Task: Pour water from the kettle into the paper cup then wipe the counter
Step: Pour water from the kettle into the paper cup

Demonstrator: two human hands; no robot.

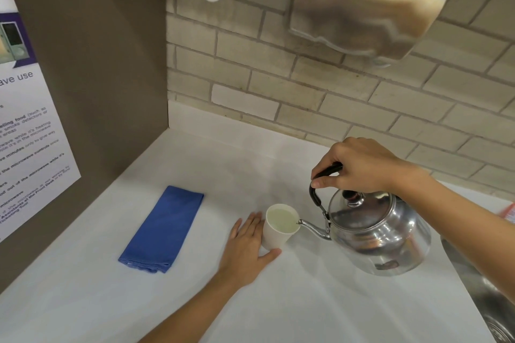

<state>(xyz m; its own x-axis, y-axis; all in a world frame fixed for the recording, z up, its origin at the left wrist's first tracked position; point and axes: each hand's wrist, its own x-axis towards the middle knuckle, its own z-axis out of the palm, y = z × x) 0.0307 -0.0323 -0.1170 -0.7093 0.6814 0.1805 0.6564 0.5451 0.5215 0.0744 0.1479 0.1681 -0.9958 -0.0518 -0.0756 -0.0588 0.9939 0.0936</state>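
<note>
Head view: a person tips a polished steel kettle (379, 234) over a white paper cup (280, 225) on a white table (306, 301). The right hand (359, 167) is closed around the kettle's black handle (320, 184), holding the kettle clear of the table, well tilted, its body to the right of the cup. The thin curved spout (312, 227) points left, its tip at the cup's right rim. The kettle's long axis, from body to spout, runs roughly right to left across the table. The lid, with its dark knob (351, 195), sits in place on top.

The cup stands upright near the table's middle, holding pale liquid up close to its rim. The left hand (248, 245) lies open, palm down, on the table beside the cup; its thumb curls around the cup's near base and its fingers lie against the left side.

A folded blue cloth (164, 228) lies flat well to the left of the cup, its long axis running from the near left to the far right. A steel sink (479, 287) shows at the right edge. On the tiled wall (278, 64) behind hangs a brushed-metal dispenser (370, 3), and a printed notice (25, 120) is fixed to the brown panel on the left.
</note>
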